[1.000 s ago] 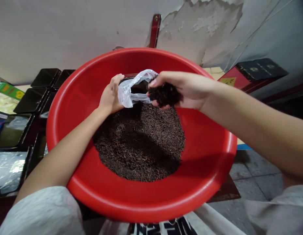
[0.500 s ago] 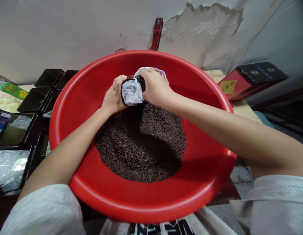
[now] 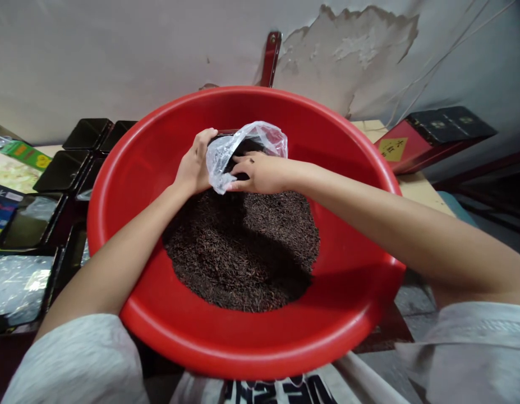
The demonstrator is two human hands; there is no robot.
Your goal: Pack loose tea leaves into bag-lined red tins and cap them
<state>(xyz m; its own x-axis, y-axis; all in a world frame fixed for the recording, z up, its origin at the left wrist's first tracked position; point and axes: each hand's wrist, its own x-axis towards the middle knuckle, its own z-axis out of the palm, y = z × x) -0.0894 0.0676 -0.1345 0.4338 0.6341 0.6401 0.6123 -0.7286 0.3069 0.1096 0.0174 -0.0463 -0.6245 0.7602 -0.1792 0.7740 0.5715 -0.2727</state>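
Right hand (image 3: 266, 174): fingers parted at the mouth of the bag (image 3: 218, 163); load cannot be determined. Left hand (image 3: 194, 165): curled around the tin (image 3: 226, 133), above the leaves (image 3: 243, 252) in the tub (image 3: 260, 357).

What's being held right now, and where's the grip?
Left hand holds a dark container by its left side, with a plastic bag at its opening. Right hand has fingers in the bag's mouth; can't tell if it grips anything.

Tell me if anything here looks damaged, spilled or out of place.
Yes: behind the basin, the wall has a ragged, peeled patch right of the red post, unlike the smooth surface around it. No spill shows; the dark heap sits within the basin.
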